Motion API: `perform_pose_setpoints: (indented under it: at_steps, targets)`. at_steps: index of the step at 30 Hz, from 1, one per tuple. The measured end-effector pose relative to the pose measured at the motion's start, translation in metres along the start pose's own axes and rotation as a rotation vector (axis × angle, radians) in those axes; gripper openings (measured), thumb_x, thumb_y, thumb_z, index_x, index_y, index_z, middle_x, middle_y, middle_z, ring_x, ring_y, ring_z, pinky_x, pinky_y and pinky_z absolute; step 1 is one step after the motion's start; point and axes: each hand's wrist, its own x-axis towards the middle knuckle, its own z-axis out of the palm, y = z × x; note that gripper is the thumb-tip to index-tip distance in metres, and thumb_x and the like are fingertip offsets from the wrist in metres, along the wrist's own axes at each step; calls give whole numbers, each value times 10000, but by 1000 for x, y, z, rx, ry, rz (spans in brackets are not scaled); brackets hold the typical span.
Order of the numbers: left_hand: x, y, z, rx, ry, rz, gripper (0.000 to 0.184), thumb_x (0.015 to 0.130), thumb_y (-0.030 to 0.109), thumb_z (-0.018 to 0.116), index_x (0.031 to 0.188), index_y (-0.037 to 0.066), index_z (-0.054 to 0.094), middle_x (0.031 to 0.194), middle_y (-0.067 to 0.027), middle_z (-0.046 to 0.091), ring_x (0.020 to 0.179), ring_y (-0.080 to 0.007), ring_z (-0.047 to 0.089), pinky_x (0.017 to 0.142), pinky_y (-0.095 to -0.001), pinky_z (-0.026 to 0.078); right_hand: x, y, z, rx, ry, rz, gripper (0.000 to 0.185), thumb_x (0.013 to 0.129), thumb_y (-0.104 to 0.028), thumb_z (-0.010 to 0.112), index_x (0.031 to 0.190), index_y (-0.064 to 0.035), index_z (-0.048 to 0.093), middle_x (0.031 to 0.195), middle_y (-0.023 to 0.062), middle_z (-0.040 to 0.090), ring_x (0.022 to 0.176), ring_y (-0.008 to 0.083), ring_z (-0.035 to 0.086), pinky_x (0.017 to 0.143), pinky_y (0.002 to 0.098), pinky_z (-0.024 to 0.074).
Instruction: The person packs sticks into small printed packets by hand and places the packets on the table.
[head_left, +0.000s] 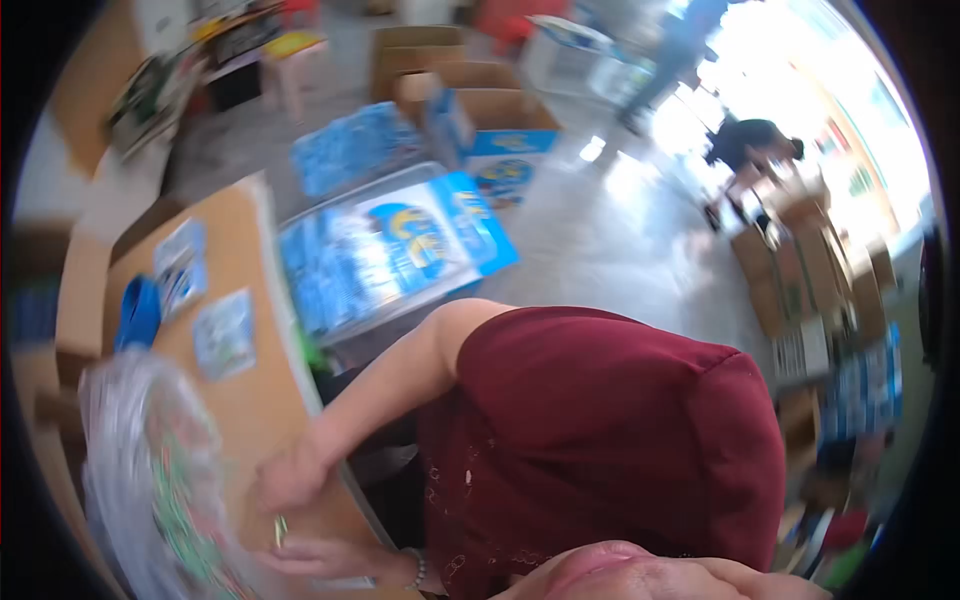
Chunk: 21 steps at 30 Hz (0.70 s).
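"So, what stands farthest left?"

"Brown carton (88, 280), just past the far edge of the table (268, 400). Along that same edge, lower end: a clear plastic bag (112, 440), bulging, with many small green and reddish pieces (175, 500) showing inside. Farther up the edge: a blue, ring-like item (138, 312); nature unclear, blurred."

"And moving right across the surface?"

"Two flat clear packets (225, 335), apart from each other, toward the table's upper end. Printing unreadable."

"Your hands?"

"Both at the lower part of the table, near its pale-trimmed near edge, just right of the bag. My right hand (292, 478): fingers curled inward and downward; cannot tell whether anything is inside. My left hand (325, 560), nearer the bottom corner, beaded bracelet (418, 567) at the wrist: fingers nearly straight and close together. A small green-yellow piece (280, 530) is at the left fingertips, between the two hands; blur hides whether I grip it."

"Beyond the near edge?"

"Clear bin (400, 316) loaded with blue printed packages (410, 235); above it, an open blue-and-brown carton (512, 140). Then my maroon shirt (600, 410). Far right: another person (755, 150), bent beside stacked cardboard boxes (795, 280)."
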Motion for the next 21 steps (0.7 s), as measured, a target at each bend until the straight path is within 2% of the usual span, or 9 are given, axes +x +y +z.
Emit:
perform_pose_setpoints:
  at_steps: [2,4,9,14,17,18,21]
  targets:
    - [-3,13,5,4,-67,-16,350,917,210,498,1180,-19,528,1146,-190,550,1063,-296,526,895,-391,430,-1,0,15,96,172,-123,226,766,-181,529,949,-54,566,922,144,621,851,330,603,707,453,467]
    - [-10,30,13,108,-32,-107,330,883,241,542,1143,45,602,1111,-199,604,1037,-332,570,871,-405,453,-9,4,20,55,227,-58,243,762,-192,535,956,-47,559,919,148,621,844,345,600,722,462,459]
    - [-12,43,16,78,-103,12,332,893,243,531,1133,24,599,1095,-208,606,1022,-342,573,862,-409,453,-16,-4,24,106,286,14,276,755,-216,543,975,-49,552,920,157,620,866,366,593,759,476,443]
    - [-13,46,20,61,-140,97,338,906,244,517,1122,-3,596,1075,-220,609,1004,-354,576,852,-415,454,-13,-4,32,167,271,119,311,743,-215,567,1001,-42,548,905,150,614,874,346,585,749,473,444]
    - [-11,50,24,47,-160,154,343,913,246,508,1115,-19,594,1063,-228,610,993,-362,578,846,-418,454,-7,4,32,301,335,-110,270,805,-242,568,975,-32,571,888,168,624,859,381,579,690,491,445]
    - [-10,50,25,46,-164,172,345,916,246,505,1113,-24,593,1059,-230,611,989,-365,579,844,-419,454,-9,5,33,296,338,-106,270,805,-242,568,975,-32,571,888,168,624,859,381,579,690,491,445]
    - [-8,51,23,49,-160,211,353,924,247,497,1106,-40,591,1046,-237,612,978,-372,581,838,-423,454,-16,-4,41,646,681,-270,258,954,-199,417,937,-19,602,891,219,608,806,385,564,688,444,440]
